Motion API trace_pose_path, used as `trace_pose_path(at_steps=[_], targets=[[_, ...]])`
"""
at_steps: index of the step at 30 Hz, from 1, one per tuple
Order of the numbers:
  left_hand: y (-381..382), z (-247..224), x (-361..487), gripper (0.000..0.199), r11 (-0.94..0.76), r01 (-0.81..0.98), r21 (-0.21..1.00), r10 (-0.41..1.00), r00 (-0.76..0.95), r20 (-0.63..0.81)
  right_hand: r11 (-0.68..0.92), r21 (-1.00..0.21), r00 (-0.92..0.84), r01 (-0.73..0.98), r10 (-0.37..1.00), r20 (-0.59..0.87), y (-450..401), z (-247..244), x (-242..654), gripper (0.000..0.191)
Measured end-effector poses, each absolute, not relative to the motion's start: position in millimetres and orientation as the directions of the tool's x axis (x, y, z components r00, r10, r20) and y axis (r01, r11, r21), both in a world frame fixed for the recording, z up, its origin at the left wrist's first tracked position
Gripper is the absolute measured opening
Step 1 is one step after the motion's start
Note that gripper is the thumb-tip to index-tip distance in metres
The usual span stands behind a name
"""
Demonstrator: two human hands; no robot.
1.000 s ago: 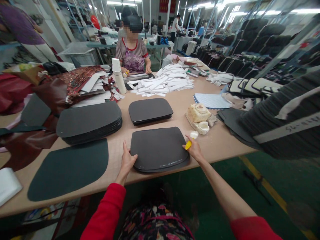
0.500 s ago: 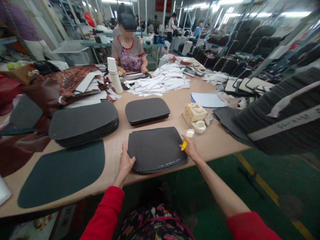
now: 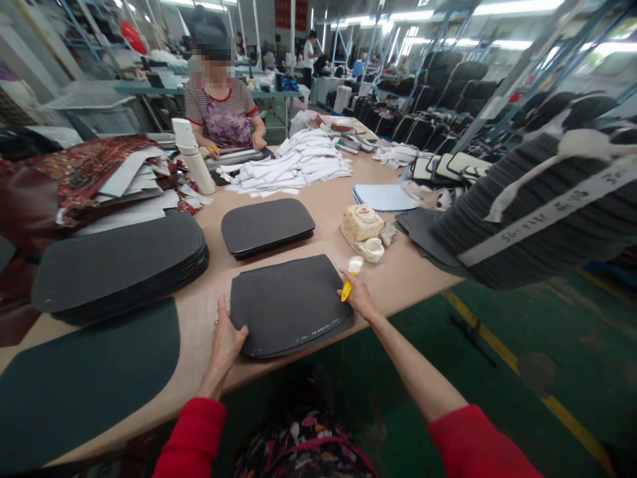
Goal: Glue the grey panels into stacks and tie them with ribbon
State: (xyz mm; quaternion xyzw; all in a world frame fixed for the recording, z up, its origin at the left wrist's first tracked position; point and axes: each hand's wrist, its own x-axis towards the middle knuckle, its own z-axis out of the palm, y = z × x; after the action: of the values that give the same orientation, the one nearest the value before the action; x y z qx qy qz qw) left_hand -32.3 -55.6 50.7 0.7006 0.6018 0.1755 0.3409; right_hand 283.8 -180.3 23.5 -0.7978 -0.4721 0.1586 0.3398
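Matte, round-cornered sheets [image 3: 288,299] touch your half-open left hand [image 3: 226,337] at eight o'clock, right hand [image 3: 359,297] gripping a brush [image 3: 346,291] at three.

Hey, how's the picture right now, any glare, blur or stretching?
Head view: ceiling lights glare white at top; the tied bundle at right looks stretched, likely lens distortion; brown material at the left edge looks blurred; the floor is dim; left hand and right hand look fairly clear.

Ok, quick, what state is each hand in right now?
Left hand: open, at the left edge of the front dark stack.
Right hand: closed around a yellow-handled brush.
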Motion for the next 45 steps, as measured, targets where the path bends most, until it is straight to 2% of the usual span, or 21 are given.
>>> trace_pose_path(at_steps=[8, 15, 23, 26, 31, 34, 37, 41, 45], targets=[[-54, 47, -33, 0.094, -0.043, 0.734, 0.678, 0.967, 0.201, -0.156, -0.313, -0.696, 0.5, 0.647, 0.863, 0.077, -182, 25, 282, 0.057], [-54, 44, -33, 0.094, -0.062, 0.709, 0.703, 0.964, 0.223, -0.141, -0.309, -0.654, 0.483, 0.691, 0.87, 0.099, -182, 21, 281, 0.055], [-59, 34, -37, 0.081, -0.255, 0.649, 0.717, 0.951, 0.304, 0.063, -0.355, -0.557, 0.497, 0.751, 0.859, 0.123, -181, 7, 277, 0.054], [-64, 30, -37, 0.077, -0.314, 0.645, 0.696, 0.938, 0.325, 0.122, -0.383, -0.511, 0.508, 0.769, 0.852, 0.125, -182, 3, 277, 0.054], [-67, 30, -35, 0.071, -0.296, 0.689, 0.661, 0.948, 0.298, 0.114, -0.411, -0.436, 0.514, 0.8, 0.845, 0.147, -185, 2, 279, 0.055], [-69, 39, -35, 0.068, -0.253, 0.79, 0.559, 0.963, 0.261, 0.067, -0.415, -0.404, 0.511, 0.815, 0.843, 0.166, -186, 1, 278, 0.054], [-72, 46, -34, 0.059, -0.288, 0.847, 0.446, 0.952, 0.303, 0.039, -0.368, -0.374, 0.469, 0.852, 0.854, 0.228, -187, -3, 276, 0.047], [-73, 43, -31, 0.051, -0.397, 0.811, 0.429, 0.907, 0.418, 0.049, -0.263, -0.361, 0.381, 0.895, 0.871, 0.31, -189, -11, 273, 0.037], [-69, 29, -31, 0.051, -0.437, 0.797, 0.418, 0.888, 0.457, 0.057, -0.225, -0.362, 0.359, 0.904, 0.86, 0.362, -191, -19, 273, 0.032]])
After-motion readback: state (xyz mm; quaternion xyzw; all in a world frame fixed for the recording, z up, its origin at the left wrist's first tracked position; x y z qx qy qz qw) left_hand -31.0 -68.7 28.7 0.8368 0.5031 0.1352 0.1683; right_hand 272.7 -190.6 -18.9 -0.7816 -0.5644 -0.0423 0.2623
